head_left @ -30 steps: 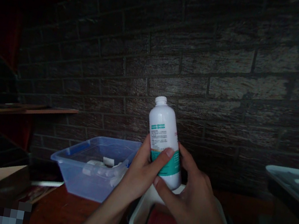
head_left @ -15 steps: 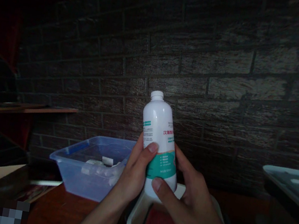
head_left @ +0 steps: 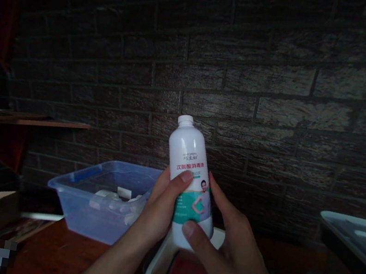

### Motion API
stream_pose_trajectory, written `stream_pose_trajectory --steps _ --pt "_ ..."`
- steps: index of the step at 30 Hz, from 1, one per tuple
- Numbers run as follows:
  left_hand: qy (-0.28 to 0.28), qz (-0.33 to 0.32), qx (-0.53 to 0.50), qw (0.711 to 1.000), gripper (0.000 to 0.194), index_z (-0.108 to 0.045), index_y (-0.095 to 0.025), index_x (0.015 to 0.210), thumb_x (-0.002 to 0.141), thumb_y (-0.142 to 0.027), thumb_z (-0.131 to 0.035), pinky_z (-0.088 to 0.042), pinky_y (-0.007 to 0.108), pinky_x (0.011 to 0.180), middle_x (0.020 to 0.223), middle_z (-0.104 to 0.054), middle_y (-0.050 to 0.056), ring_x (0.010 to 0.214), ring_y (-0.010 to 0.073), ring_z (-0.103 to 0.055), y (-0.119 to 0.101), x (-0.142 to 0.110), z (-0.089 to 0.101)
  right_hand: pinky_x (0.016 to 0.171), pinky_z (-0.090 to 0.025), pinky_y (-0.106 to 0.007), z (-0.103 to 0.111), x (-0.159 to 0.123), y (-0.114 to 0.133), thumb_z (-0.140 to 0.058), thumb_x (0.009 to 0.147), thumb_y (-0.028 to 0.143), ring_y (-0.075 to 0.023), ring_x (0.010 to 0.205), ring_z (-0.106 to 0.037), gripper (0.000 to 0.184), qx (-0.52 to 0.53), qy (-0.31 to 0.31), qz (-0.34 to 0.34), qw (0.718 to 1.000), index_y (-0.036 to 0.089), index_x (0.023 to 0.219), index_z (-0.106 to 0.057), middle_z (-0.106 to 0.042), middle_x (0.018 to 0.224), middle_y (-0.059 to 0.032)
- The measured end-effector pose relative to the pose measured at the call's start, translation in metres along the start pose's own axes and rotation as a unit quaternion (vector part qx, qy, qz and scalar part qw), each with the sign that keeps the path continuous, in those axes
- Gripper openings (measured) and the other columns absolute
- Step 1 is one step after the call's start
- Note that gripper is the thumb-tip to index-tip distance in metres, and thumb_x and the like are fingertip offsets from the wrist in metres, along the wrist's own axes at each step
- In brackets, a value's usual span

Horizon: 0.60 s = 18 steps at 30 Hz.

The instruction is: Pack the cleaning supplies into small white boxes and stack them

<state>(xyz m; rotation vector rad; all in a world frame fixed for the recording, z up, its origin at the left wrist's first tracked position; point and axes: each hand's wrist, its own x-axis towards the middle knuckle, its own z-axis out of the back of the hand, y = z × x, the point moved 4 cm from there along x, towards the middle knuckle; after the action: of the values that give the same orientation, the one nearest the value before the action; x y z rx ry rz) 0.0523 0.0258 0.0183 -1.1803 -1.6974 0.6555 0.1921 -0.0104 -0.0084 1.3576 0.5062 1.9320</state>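
Observation:
A white plastic bottle with a white cap and a green-and-white printed label stands upright in both my hands, in front of a dark brick wall. My left hand wraps its left side, thumb pressed on the label. My right hand grips the lower right side, thumb across the bottle's base. The label's front with red characters faces me. Below the bottle sits a white tub with something red inside.
A translucent blue bin holding white items stands left of my hands on a reddish wooden table. Dark shelves run along the left. A grey tray or lid lies at the right edge.
The bottle has been turned in my hands, so the label's front now faces me. My view has shifted slightly right and down.

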Motion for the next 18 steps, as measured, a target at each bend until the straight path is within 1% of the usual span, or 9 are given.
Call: stream_pose_trajectory --steps 2,4,6,7,9,11,14,16,18 --pt "0.018 0.029 -0.033 0.999 0.052 -0.065 -0.014 0.113 0.078 -0.051 -0.075 -0.054 0.031 0.065 0.085 -0.075 0.006 0.074 0.024 -0.071 0.005 0.0016 0.0025 0.117 -0.042 -0.053 0.0006 -0.0008 0.0006 -0.067 0.094 0.048 -0.03 0.142 -0.049 0.079 0.055 0.032 -0.027 0.998 0.039 0.162 -0.028 -0.049 0.157 -0.002" --pt "0.038 0.039 -0.045 0.997 0.052 -0.066 -0.013 0.112 0.078 -0.052 -0.074 -0.053 0.03 0.064 0.086 -0.075 0.007 0.073 0.0235 -0.071 0.0087 0.0025 0.004 0.113 -0.047 -0.05 -0.0011 -0.0014 0.0039 -0.067 0.095 0.044 -0.0293 0.137 -0.054 0.079 0.109 0.051 -0.035 0.992 0.038 0.162 -0.026 -0.053 0.154 -0.0028" --pt "0.045 0.03 -0.044 0.998 0.049 -0.067 -0.014 0.113 0.081 -0.05 -0.072 -0.052 0.028 0.063 0.089 -0.076 0.007 0.074 0.0216 -0.07 0.0106 0.0031 0.0049 0.111 -0.05 -0.048 -0.0039 -0.0013 0.0075 -0.069 0.094 0.039 -0.0286 0.134 -0.057 0.08 0.14 0.046 -0.03 0.989 0.037 0.162 -0.026 -0.055 0.152 -0.0031" --pt "0.045 0.023 -0.043 0.998 0.048 -0.067 -0.014 0.115 0.083 -0.049 -0.071 -0.051 0.027 0.064 0.092 -0.076 0.007 0.075 0.0207 -0.07 0.011 0.0032 0.0049 0.111 -0.05 -0.048 -0.0051 -0.0011 0.0085 -0.069 0.094 0.037 -0.0287 0.134 -0.057 0.081 0.14 0.035 -0.027 0.989 0.036 0.162 -0.026 -0.054 0.153 -0.003" --pt "0.043 0.014 -0.038 0.998 0.048 -0.066 -0.016 0.121 0.086 -0.049 -0.069 -0.051 0.026 0.066 0.097 -0.076 0.006 0.078 0.0193 -0.07 0.0115 0.0033 0.0041 0.112 -0.049 -0.049 -0.0069 -0.0011 0.0085 -0.071 0.093 0.036 -0.0302 0.134 -0.057 0.084 0.109 0.01 -0.022 0.994 0.035 0.163 -0.025 -0.051 0.155 -0.0038" --pt "0.038 0.014 -0.024 0.999 0.05 -0.065 -0.018 0.125 0.087 -0.05 -0.069 -0.051 0.026 0.069 0.099 -0.076 0.005 0.08 0.0183 -0.069 0.0118 0.0031 0.003 0.112 -0.048 -0.051 -0.0073 -0.0011 0.0073 -0.071 0.092 0.038 -0.0321 0.133 -0.058 0.087 0.059 -0.007 -0.013 0.998 0.032 0.164 -0.022 -0.05 0.156 -0.0061" --pt "0.023 0.011 0.0 1.0 0.048 -0.066 -0.019 0.122 0.086 -0.051 -0.073 -0.051 0.025 0.07 0.093 -0.075 0.003 0.078 0.0176 -0.068 0.011 0.0022 0.0022 0.111 -0.049 -0.051 -0.0052 -0.001 0.006 -0.068 0.093 0.04 -0.0325 0.132 -0.057 0.089 -0.015 -0.022 0.007 1.0 0.029 0.165 -0.018 -0.05 0.156 -0.0088" --pt "0.038 0.009 0.008 0.999 0.046 -0.067 -0.019 0.12 0.086 -0.05 -0.073 -0.052 0.026 0.071 0.093 -0.075 0.003 0.079 0.018 -0.068 0.0098 0.0015 0.0002 0.113 -0.046 -0.051 -0.0035 -0.0009 0.0062 -0.067 0.094 0.04 -0.0321 0.136 -0.053 0.09 -0.061 -0.031 0.025 0.997 0.027 0.166 -0.015 -0.049 0.156 -0.01" --pt "0.067 0.01 0.016 0.998 0.044 -0.066 -0.02 0.12 0.087 -0.049 -0.074 -0.052 0.027 0.072 0.096 -0.075 0.004 0.081 0.0188 -0.069 0.0088 0.0009 -0.0031 0.115 -0.044 -0.051 -0.0037 -0.0005 0.0054 -0.064 0.095 0.039 -0.0317 0.138 -0.05 0.09 -0.1 -0.036 0.037 0.994 0.025 0.166 -0.012 -0.049 0.154 -0.0114"
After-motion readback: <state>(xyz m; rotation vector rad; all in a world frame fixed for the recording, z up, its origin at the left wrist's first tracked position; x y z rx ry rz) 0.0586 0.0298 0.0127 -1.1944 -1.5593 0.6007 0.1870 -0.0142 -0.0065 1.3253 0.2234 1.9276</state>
